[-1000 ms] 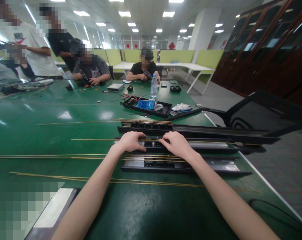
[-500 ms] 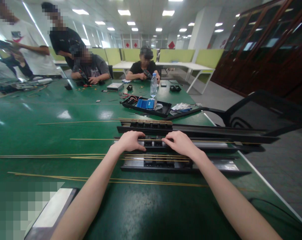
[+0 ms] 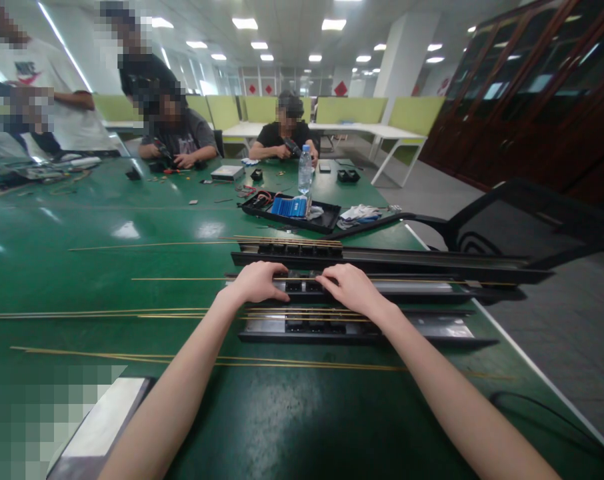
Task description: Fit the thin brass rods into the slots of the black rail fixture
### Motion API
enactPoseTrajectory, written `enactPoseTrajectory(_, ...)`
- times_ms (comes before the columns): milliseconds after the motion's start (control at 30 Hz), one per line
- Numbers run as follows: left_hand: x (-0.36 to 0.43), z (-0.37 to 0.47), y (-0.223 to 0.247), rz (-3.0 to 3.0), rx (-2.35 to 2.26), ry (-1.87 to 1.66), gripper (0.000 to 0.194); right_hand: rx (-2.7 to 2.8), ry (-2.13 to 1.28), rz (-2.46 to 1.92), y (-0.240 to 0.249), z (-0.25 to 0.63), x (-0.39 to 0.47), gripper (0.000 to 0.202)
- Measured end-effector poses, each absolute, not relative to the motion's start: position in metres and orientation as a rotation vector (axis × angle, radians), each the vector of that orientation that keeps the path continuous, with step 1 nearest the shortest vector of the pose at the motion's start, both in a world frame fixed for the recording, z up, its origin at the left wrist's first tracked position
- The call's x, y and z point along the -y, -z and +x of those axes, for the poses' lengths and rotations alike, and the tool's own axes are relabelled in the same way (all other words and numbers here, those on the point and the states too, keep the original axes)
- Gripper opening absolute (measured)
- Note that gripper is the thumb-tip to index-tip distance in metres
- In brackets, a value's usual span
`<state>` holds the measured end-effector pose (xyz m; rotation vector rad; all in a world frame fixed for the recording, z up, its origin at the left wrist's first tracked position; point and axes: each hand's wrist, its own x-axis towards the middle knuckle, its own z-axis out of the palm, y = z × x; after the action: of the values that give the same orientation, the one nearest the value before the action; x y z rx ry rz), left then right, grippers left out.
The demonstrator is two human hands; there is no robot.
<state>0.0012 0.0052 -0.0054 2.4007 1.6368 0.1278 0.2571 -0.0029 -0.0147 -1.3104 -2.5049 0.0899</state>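
Across the middle black metal channel (image 3: 422, 297), a thin brass-coloured rod (image 3: 177, 279) runs lengthwise, passing over small black blocks (image 3: 294, 283) set inside. My left hand (image 3: 257, 280) curls over the channel's left part, fingers on the far side and thumb on the near side, apparently around a black block mostly hidden by it. With thumb and fingertips close together, my right hand (image 3: 345, 283) pinches the rod beside another block. The near channel (image 3: 432, 342) and far channel (image 3: 432, 264) also carry black blocks with several rods over them.
Loose rods (image 3: 302, 364) lie in front of the channels. A black tray (image 3: 327, 220) holds a blue item, with gloves (image 3: 362, 215) and a water bottle (image 3: 305, 170) near it. A chair (image 3: 532, 220) stands at the right table edge. Several people are across the table.
My right hand has shifted slightly left, and the rod's left end has slid left with it. My left hand stays in place over the channel.
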Motion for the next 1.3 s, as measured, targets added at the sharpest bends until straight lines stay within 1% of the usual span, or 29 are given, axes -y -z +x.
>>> enactPoseTrajectory(933,-0.0056,0.0004,0.0077,2.424,-1.639,-0.134,0.077,2.486,-0.122,-1.328,0.0128,0.2571,0.0044,0.039)
enactPoseTrajectory(1300,-0.0062,-0.0001,0.0086,2.432,-1.634,-0.138,0.077,2.510,-0.059,-1.326,0.0138,0.2580,0.0041,0.038)
